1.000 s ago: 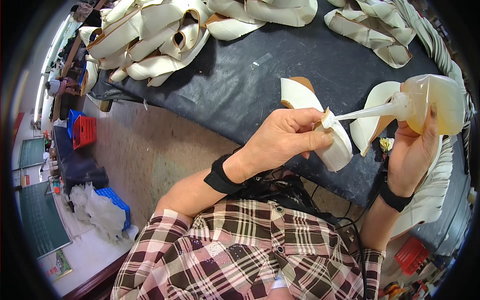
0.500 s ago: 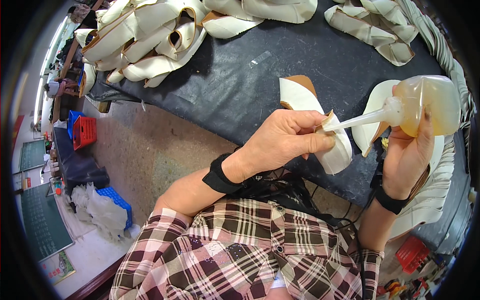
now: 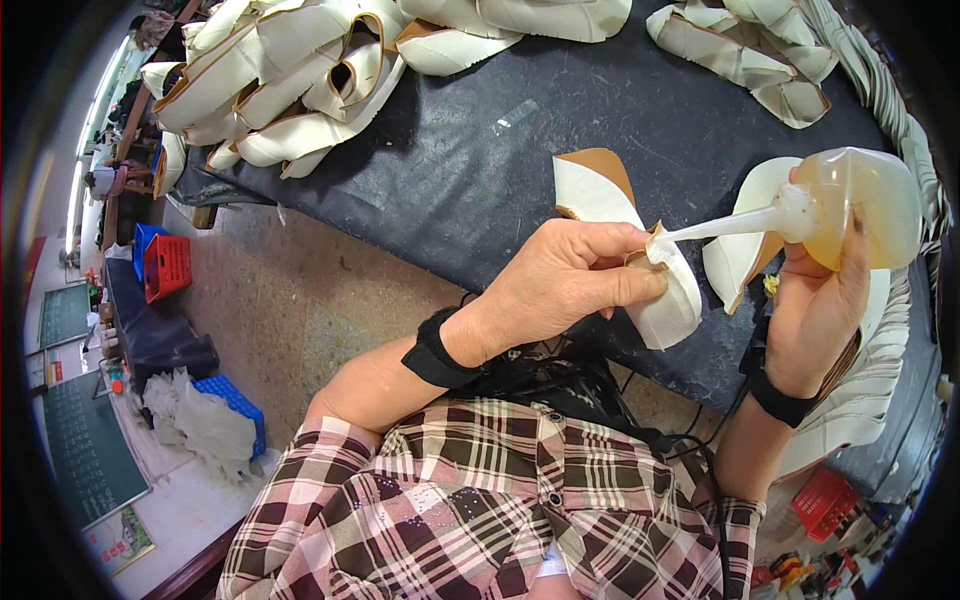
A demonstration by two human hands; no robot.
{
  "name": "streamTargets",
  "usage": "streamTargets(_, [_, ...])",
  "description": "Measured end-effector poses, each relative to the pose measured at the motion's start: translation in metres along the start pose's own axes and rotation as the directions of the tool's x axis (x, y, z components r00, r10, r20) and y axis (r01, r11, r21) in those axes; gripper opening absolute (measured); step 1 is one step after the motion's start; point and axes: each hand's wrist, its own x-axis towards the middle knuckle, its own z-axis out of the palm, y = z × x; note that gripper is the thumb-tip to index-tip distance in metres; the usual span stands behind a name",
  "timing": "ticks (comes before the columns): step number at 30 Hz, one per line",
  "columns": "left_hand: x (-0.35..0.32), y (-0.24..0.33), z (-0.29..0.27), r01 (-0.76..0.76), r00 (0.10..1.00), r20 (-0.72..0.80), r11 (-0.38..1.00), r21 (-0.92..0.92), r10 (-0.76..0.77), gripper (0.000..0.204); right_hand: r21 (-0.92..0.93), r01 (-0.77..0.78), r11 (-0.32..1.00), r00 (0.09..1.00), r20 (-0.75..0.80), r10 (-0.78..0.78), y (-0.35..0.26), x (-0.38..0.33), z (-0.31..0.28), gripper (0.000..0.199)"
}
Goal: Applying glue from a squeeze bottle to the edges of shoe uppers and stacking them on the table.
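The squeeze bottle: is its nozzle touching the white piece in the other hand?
Yes, the squeeze bottle in the right hand points its nozzle onto the white piece the left hand holds.

Amber squeeze bottle [image 3: 860, 205], cream-and-tan shoe piece [image 3: 610, 195], black table [image 3: 480, 170].

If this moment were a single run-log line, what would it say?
left hand: pinches cream leather piece | right hand: holds glue bottle | nozzle tip: at piece's edge | below: dark table

On your dark work table [image 3: 480, 170] lie a heap of cream shoe-upper pieces [image 3: 280, 80] at far left and another cluster [image 3: 760, 60] at far right. Below, on the floor: a red crate [image 3: 166, 265], a blue crate [image 3: 232, 400], white bags [image 3: 195, 420].
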Motion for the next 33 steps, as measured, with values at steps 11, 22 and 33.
streamTargets(11, [0.000,-0.001,-0.001,-0.015,1.000,-0.020,1.000,0.004,0.015,0.019,-0.006,-0.011,1.000,1.000,0.015,0.011,0.004,-0.008,0.003,0.032])
streamTargets(22, [-0.003,-0.005,0.003,-0.025,1.000,0.006,1.000,-0.004,0.025,0.020,0.028,-0.016,0.999,1.000,0.025,0.015,0.007,-0.010,-0.007,0.032])
streamTargets(33, [0.007,-0.005,0.006,-0.007,0.999,-0.040,1.000,-0.018,0.007,0.018,0.021,-0.068,0.997,0.998,0.015,0.068,0.012,0.007,-0.022,0.032])
